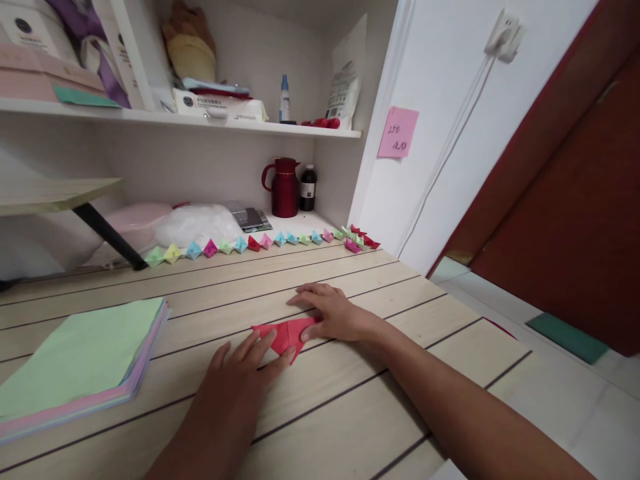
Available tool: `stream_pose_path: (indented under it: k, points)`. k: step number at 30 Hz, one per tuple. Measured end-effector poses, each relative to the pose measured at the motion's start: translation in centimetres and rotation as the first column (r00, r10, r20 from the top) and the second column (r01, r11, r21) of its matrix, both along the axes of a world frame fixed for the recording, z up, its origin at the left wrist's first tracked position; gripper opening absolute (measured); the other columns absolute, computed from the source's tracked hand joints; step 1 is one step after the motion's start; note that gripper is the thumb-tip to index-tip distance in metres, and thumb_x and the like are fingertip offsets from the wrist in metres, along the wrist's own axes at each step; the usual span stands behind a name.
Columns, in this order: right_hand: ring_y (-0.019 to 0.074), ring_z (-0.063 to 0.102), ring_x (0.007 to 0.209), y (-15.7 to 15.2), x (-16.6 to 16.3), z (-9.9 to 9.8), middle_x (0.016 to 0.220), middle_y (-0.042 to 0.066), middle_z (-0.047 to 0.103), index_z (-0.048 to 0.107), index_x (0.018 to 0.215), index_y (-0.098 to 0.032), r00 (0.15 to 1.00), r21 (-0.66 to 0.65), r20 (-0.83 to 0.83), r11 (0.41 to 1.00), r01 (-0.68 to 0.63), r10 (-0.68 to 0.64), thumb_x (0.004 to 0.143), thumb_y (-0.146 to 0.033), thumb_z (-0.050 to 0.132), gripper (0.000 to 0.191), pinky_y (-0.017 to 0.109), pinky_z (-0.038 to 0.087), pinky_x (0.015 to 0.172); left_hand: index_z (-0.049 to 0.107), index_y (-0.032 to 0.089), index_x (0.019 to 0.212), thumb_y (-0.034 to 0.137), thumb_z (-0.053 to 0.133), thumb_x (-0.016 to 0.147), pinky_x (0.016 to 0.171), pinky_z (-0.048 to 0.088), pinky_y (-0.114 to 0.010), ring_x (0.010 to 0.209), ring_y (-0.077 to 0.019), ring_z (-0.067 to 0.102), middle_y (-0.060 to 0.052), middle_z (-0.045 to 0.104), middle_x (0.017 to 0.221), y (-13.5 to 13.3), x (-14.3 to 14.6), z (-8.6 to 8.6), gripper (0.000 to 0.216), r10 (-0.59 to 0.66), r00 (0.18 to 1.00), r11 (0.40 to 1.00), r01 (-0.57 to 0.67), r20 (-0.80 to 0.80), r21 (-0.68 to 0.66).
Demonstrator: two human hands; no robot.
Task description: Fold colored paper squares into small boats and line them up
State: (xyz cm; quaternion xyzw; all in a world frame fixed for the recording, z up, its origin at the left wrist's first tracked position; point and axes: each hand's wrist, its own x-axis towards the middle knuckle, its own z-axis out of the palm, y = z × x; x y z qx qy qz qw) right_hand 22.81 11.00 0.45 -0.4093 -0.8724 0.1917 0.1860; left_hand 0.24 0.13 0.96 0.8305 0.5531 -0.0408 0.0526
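Note:
A partly folded red paper (286, 333) lies flat on the wooden tabletop (350, 413) in front of me. My left hand (240, 377) lies palm down with its fingertips pressing the paper's lower left edge. My right hand (333, 312) presses flat on the paper's right side, fingers spread and pointing left. Neither hand grips anything. A stack of coloured paper sheets (83, 363), green on top, sits at the left of the table.
A row of small folded paper boats (260, 243) in several colours lines the table's far edge. Behind it stand a red jug (284, 188), a dark bottle (308, 189) and a white plastic bag (197, 225). A red door (575, 200) is at the right.

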Motion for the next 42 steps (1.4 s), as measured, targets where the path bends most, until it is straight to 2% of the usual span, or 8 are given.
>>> stream_pose_path:
  k: [4, 9, 24, 27, 30, 33, 35, 42]
  points:
    - [0.0265, 0.050, 0.117, 0.6, 0.2, -0.2, 0.129, 0.006, 0.056, 0.063, 0.118, -0.030, 0.981, 0.005, 0.031, 0.981, 0.193, -0.193, 0.077, -0.028, 0.072, 0.042, 0.044, 0.034, 0.100, 0.049, 0.042, 0.136, 0.003, 0.047, 0.065, 0.106, 0.026, -0.063, 0.141, -0.0331, 0.032, -0.005, 0.034, 0.155, 0.0, 0.0, 0.3, 0.081, 0.020, 0.999, 0.998, -0.017, 0.043, -0.066]
    - [0.0230, 0.055, 0.107, 0.0, -1.3, -0.1, 0.108, 0.005, 0.068, 0.072, 0.100, -0.027, 0.996, -0.003, -0.086, 0.999, 0.039, -0.040, 0.091, -0.040, 0.056, 0.023, 0.039, 0.036, 0.096, 0.053, 0.040, 0.133, 0.005, 0.047, 0.070, 0.107, 0.022, -0.065, 0.137, -0.0341, 0.038, -0.006, 0.042, 0.150, -0.5, 0.2, 0.1, 0.072, 0.012, 0.993, 0.999, -0.016, 0.115, 0.033]
    - [0.0189, 0.056, 0.084, -1.2, -4.2, -0.1, 0.081, 0.001, 0.061, 0.065, 0.062, -0.018, 0.949, -0.302, -0.295, 0.953, 0.017, -0.111, 0.064, -0.028, 0.078, 0.016, 0.031, 0.039, 0.079, 0.072, 0.031, 0.100, 0.011, 0.052, 0.076, 0.109, 0.024, -0.061, 0.120, -0.0291, 0.056, -0.009, 0.059, 0.136, 0.0, -0.2, -0.4, 0.037, -0.124, 0.905, 0.948, -0.014, 0.407, 0.319]
    - [0.0149, 0.052, 0.070, -1.2, -4.4, -0.2, 0.076, 0.000, 0.057, 0.061, 0.063, -0.016, 0.837, -0.456, -0.480, 0.890, 0.020, -0.264, 0.065, -0.038, 0.077, 0.027, 0.029, 0.039, 0.068, 0.064, 0.026, 0.116, 0.011, 0.042, 0.082, 0.099, 0.042, -0.050, 0.113, -0.0253, 0.060, -0.011, 0.059, 0.132, 0.4, -0.3, -0.5, 0.044, 0.003, 0.714, 0.888, -0.324, 0.700, 0.326]
    - [0.0130, 0.046, 0.064, -1.6, -4.8, 0.3, 0.070, -0.001, 0.052, 0.058, 0.063, -0.016, 0.699, -0.551, -0.609, 0.834, -0.032, -0.375, 0.063, -0.044, 0.078, 0.034, 0.027, 0.035, 0.063, 0.057, 0.021, 0.122, 0.030, 0.049, 0.086, 0.084, 0.051, -0.041, 0.096, -0.0233, 0.066, -0.012, 0.061, 0.124, 0.9, -0.3, -0.4, 0.038, 0.123, 0.297, 0.812, -0.579, 0.947, 0.076]
    - [0.0135, 0.047, 0.069, -2.2, -5.2, 1.0, 0.076, 0.000, 0.051, 0.057, 0.062, -0.016, 0.594, -0.518, -0.706, 0.853, -0.061, -0.386, 0.062, -0.045, 0.079, 0.036, 0.028, 0.036, 0.065, 0.062, 0.017, 0.106, 0.047, 0.064, 0.076, 0.078, 0.052, -0.038, 0.081, -0.0227, 0.069, -0.009, 0.069, 0.101, 1.4, -0.1, -0.6, 0.043, 0.196, -0.083, 0.792, -0.574, 0.977, -0.207]
    - [0.0148, 0.049, 0.073, -2.7, -5.4, 1.3, 0.082, 0.001, 0.051, 0.058, 0.062, -0.016, 0.576, -0.440, -0.743, 0.897, -0.035, -0.342, 0.065, -0.044, 0.077, 0.033, 0.028, 0.037, 0.068, 0.064, 0.016, 0.099, 0.050, 0.068, 0.071, 0.075, 0.052, -0.037, 0.077, -0.0232, 0.068, -0.006, 0.071, 0.083, 1.8, 0.0, -1.0, 0.044, 0.239, -0.174, 0.814, -0.500, 0.955, -0.295]
    - [0.0189, 0.054, 0.088, -4.0, -5.3, 1.6, 0.090, 0.002, 0.052, 0.062, 0.072, -0.020, 0.634, -0.126, -0.755, 0.986, 0.109, -0.167, 0.078, -0.034, 0.070, 0.017, 0.032, 0.041, 0.082, 0.066, 0.019, 0.112, 0.049, 0.060, 0.080, 0.089, 0.051, -0.040, 0.098, -0.0251, 0.065, -0.011, 0.064, 0.114, 1.2, 0.3, -0.8, 0.044, 0.101, 0.114, 0.848, -0.530, 0.988, -0.026]
